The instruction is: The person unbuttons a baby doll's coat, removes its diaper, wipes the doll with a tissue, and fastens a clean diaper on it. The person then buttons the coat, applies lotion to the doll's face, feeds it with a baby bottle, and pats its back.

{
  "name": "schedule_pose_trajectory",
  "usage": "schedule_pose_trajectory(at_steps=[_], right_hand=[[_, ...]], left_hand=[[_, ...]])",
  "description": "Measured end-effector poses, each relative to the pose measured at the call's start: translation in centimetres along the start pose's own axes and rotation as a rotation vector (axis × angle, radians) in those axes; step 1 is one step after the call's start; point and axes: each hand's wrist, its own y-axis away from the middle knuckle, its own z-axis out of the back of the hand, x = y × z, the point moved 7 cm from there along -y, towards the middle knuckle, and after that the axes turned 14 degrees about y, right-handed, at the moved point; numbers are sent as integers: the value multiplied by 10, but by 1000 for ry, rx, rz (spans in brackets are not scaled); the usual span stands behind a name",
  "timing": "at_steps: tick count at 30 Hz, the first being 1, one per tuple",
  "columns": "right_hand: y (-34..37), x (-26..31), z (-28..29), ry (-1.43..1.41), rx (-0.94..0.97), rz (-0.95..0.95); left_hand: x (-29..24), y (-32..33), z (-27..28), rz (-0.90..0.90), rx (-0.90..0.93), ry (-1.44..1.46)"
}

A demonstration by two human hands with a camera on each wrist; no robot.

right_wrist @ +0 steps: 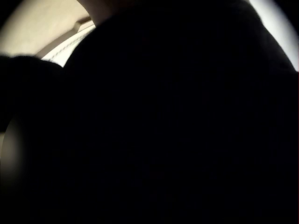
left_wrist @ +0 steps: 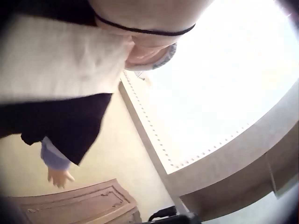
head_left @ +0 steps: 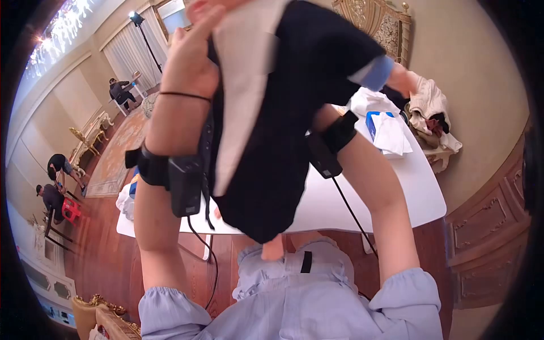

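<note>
A doll in a black garment (head_left: 283,153) with a cream front panel (head_left: 241,62) is held up above the table. One small doll hand (left_wrist: 60,177) with a blue cuff sticks out in the left wrist view, and a foot (head_left: 273,248) hangs below the hem. My left hand (head_left: 190,59) grips the doll by its upper part, with several fingers hidden behind the cloth. My right hand reaches up under the black garment, which hides its fingers; only the wrist (head_left: 327,117) shows. Black cloth (right_wrist: 163,126) fills most of the right wrist view.
Below the doll stands a white table (head_left: 340,209). On its right are a blue tissue box (head_left: 372,123) and white cloth (head_left: 371,102); clothes (head_left: 433,107) are heaped on a chair beyond. Cables (head_left: 354,212) hang from both wrist cameras. Several people are far off at left.
</note>
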Motion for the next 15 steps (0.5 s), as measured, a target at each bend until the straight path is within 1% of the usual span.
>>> schedule_pose_trajectory(at_steps=[1,2,4,5,6,8,10,12,15], right_hand=[[20,-5,5,-3,-1,-28],[21,-12,-4,-6,0,-60],[21,-28,-13,-10,4,-119],[18,-37,-18,-14,5,-149],[9,-47,-23,-19,6,-179],[37,-63,-24,-30,9,-241],[39,-85,-24,-40,12,-309],[39,-106,-24,-43,17,-377],[40,-140,-22,-47,30,-485]], left_hand=[[10,11,-4,-184,-74,55],[18,25,-5,-246,-113,-195],[55,35,3,-64,92,-285],[67,31,10,-50,289,-569],[82,37,17,-79,347,-715],[110,46,38,-233,466,-1231],[134,51,51,-101,374,-1275],[155,51,61,-110,356,-1323],[183,43,81,-48,311,-1325]])
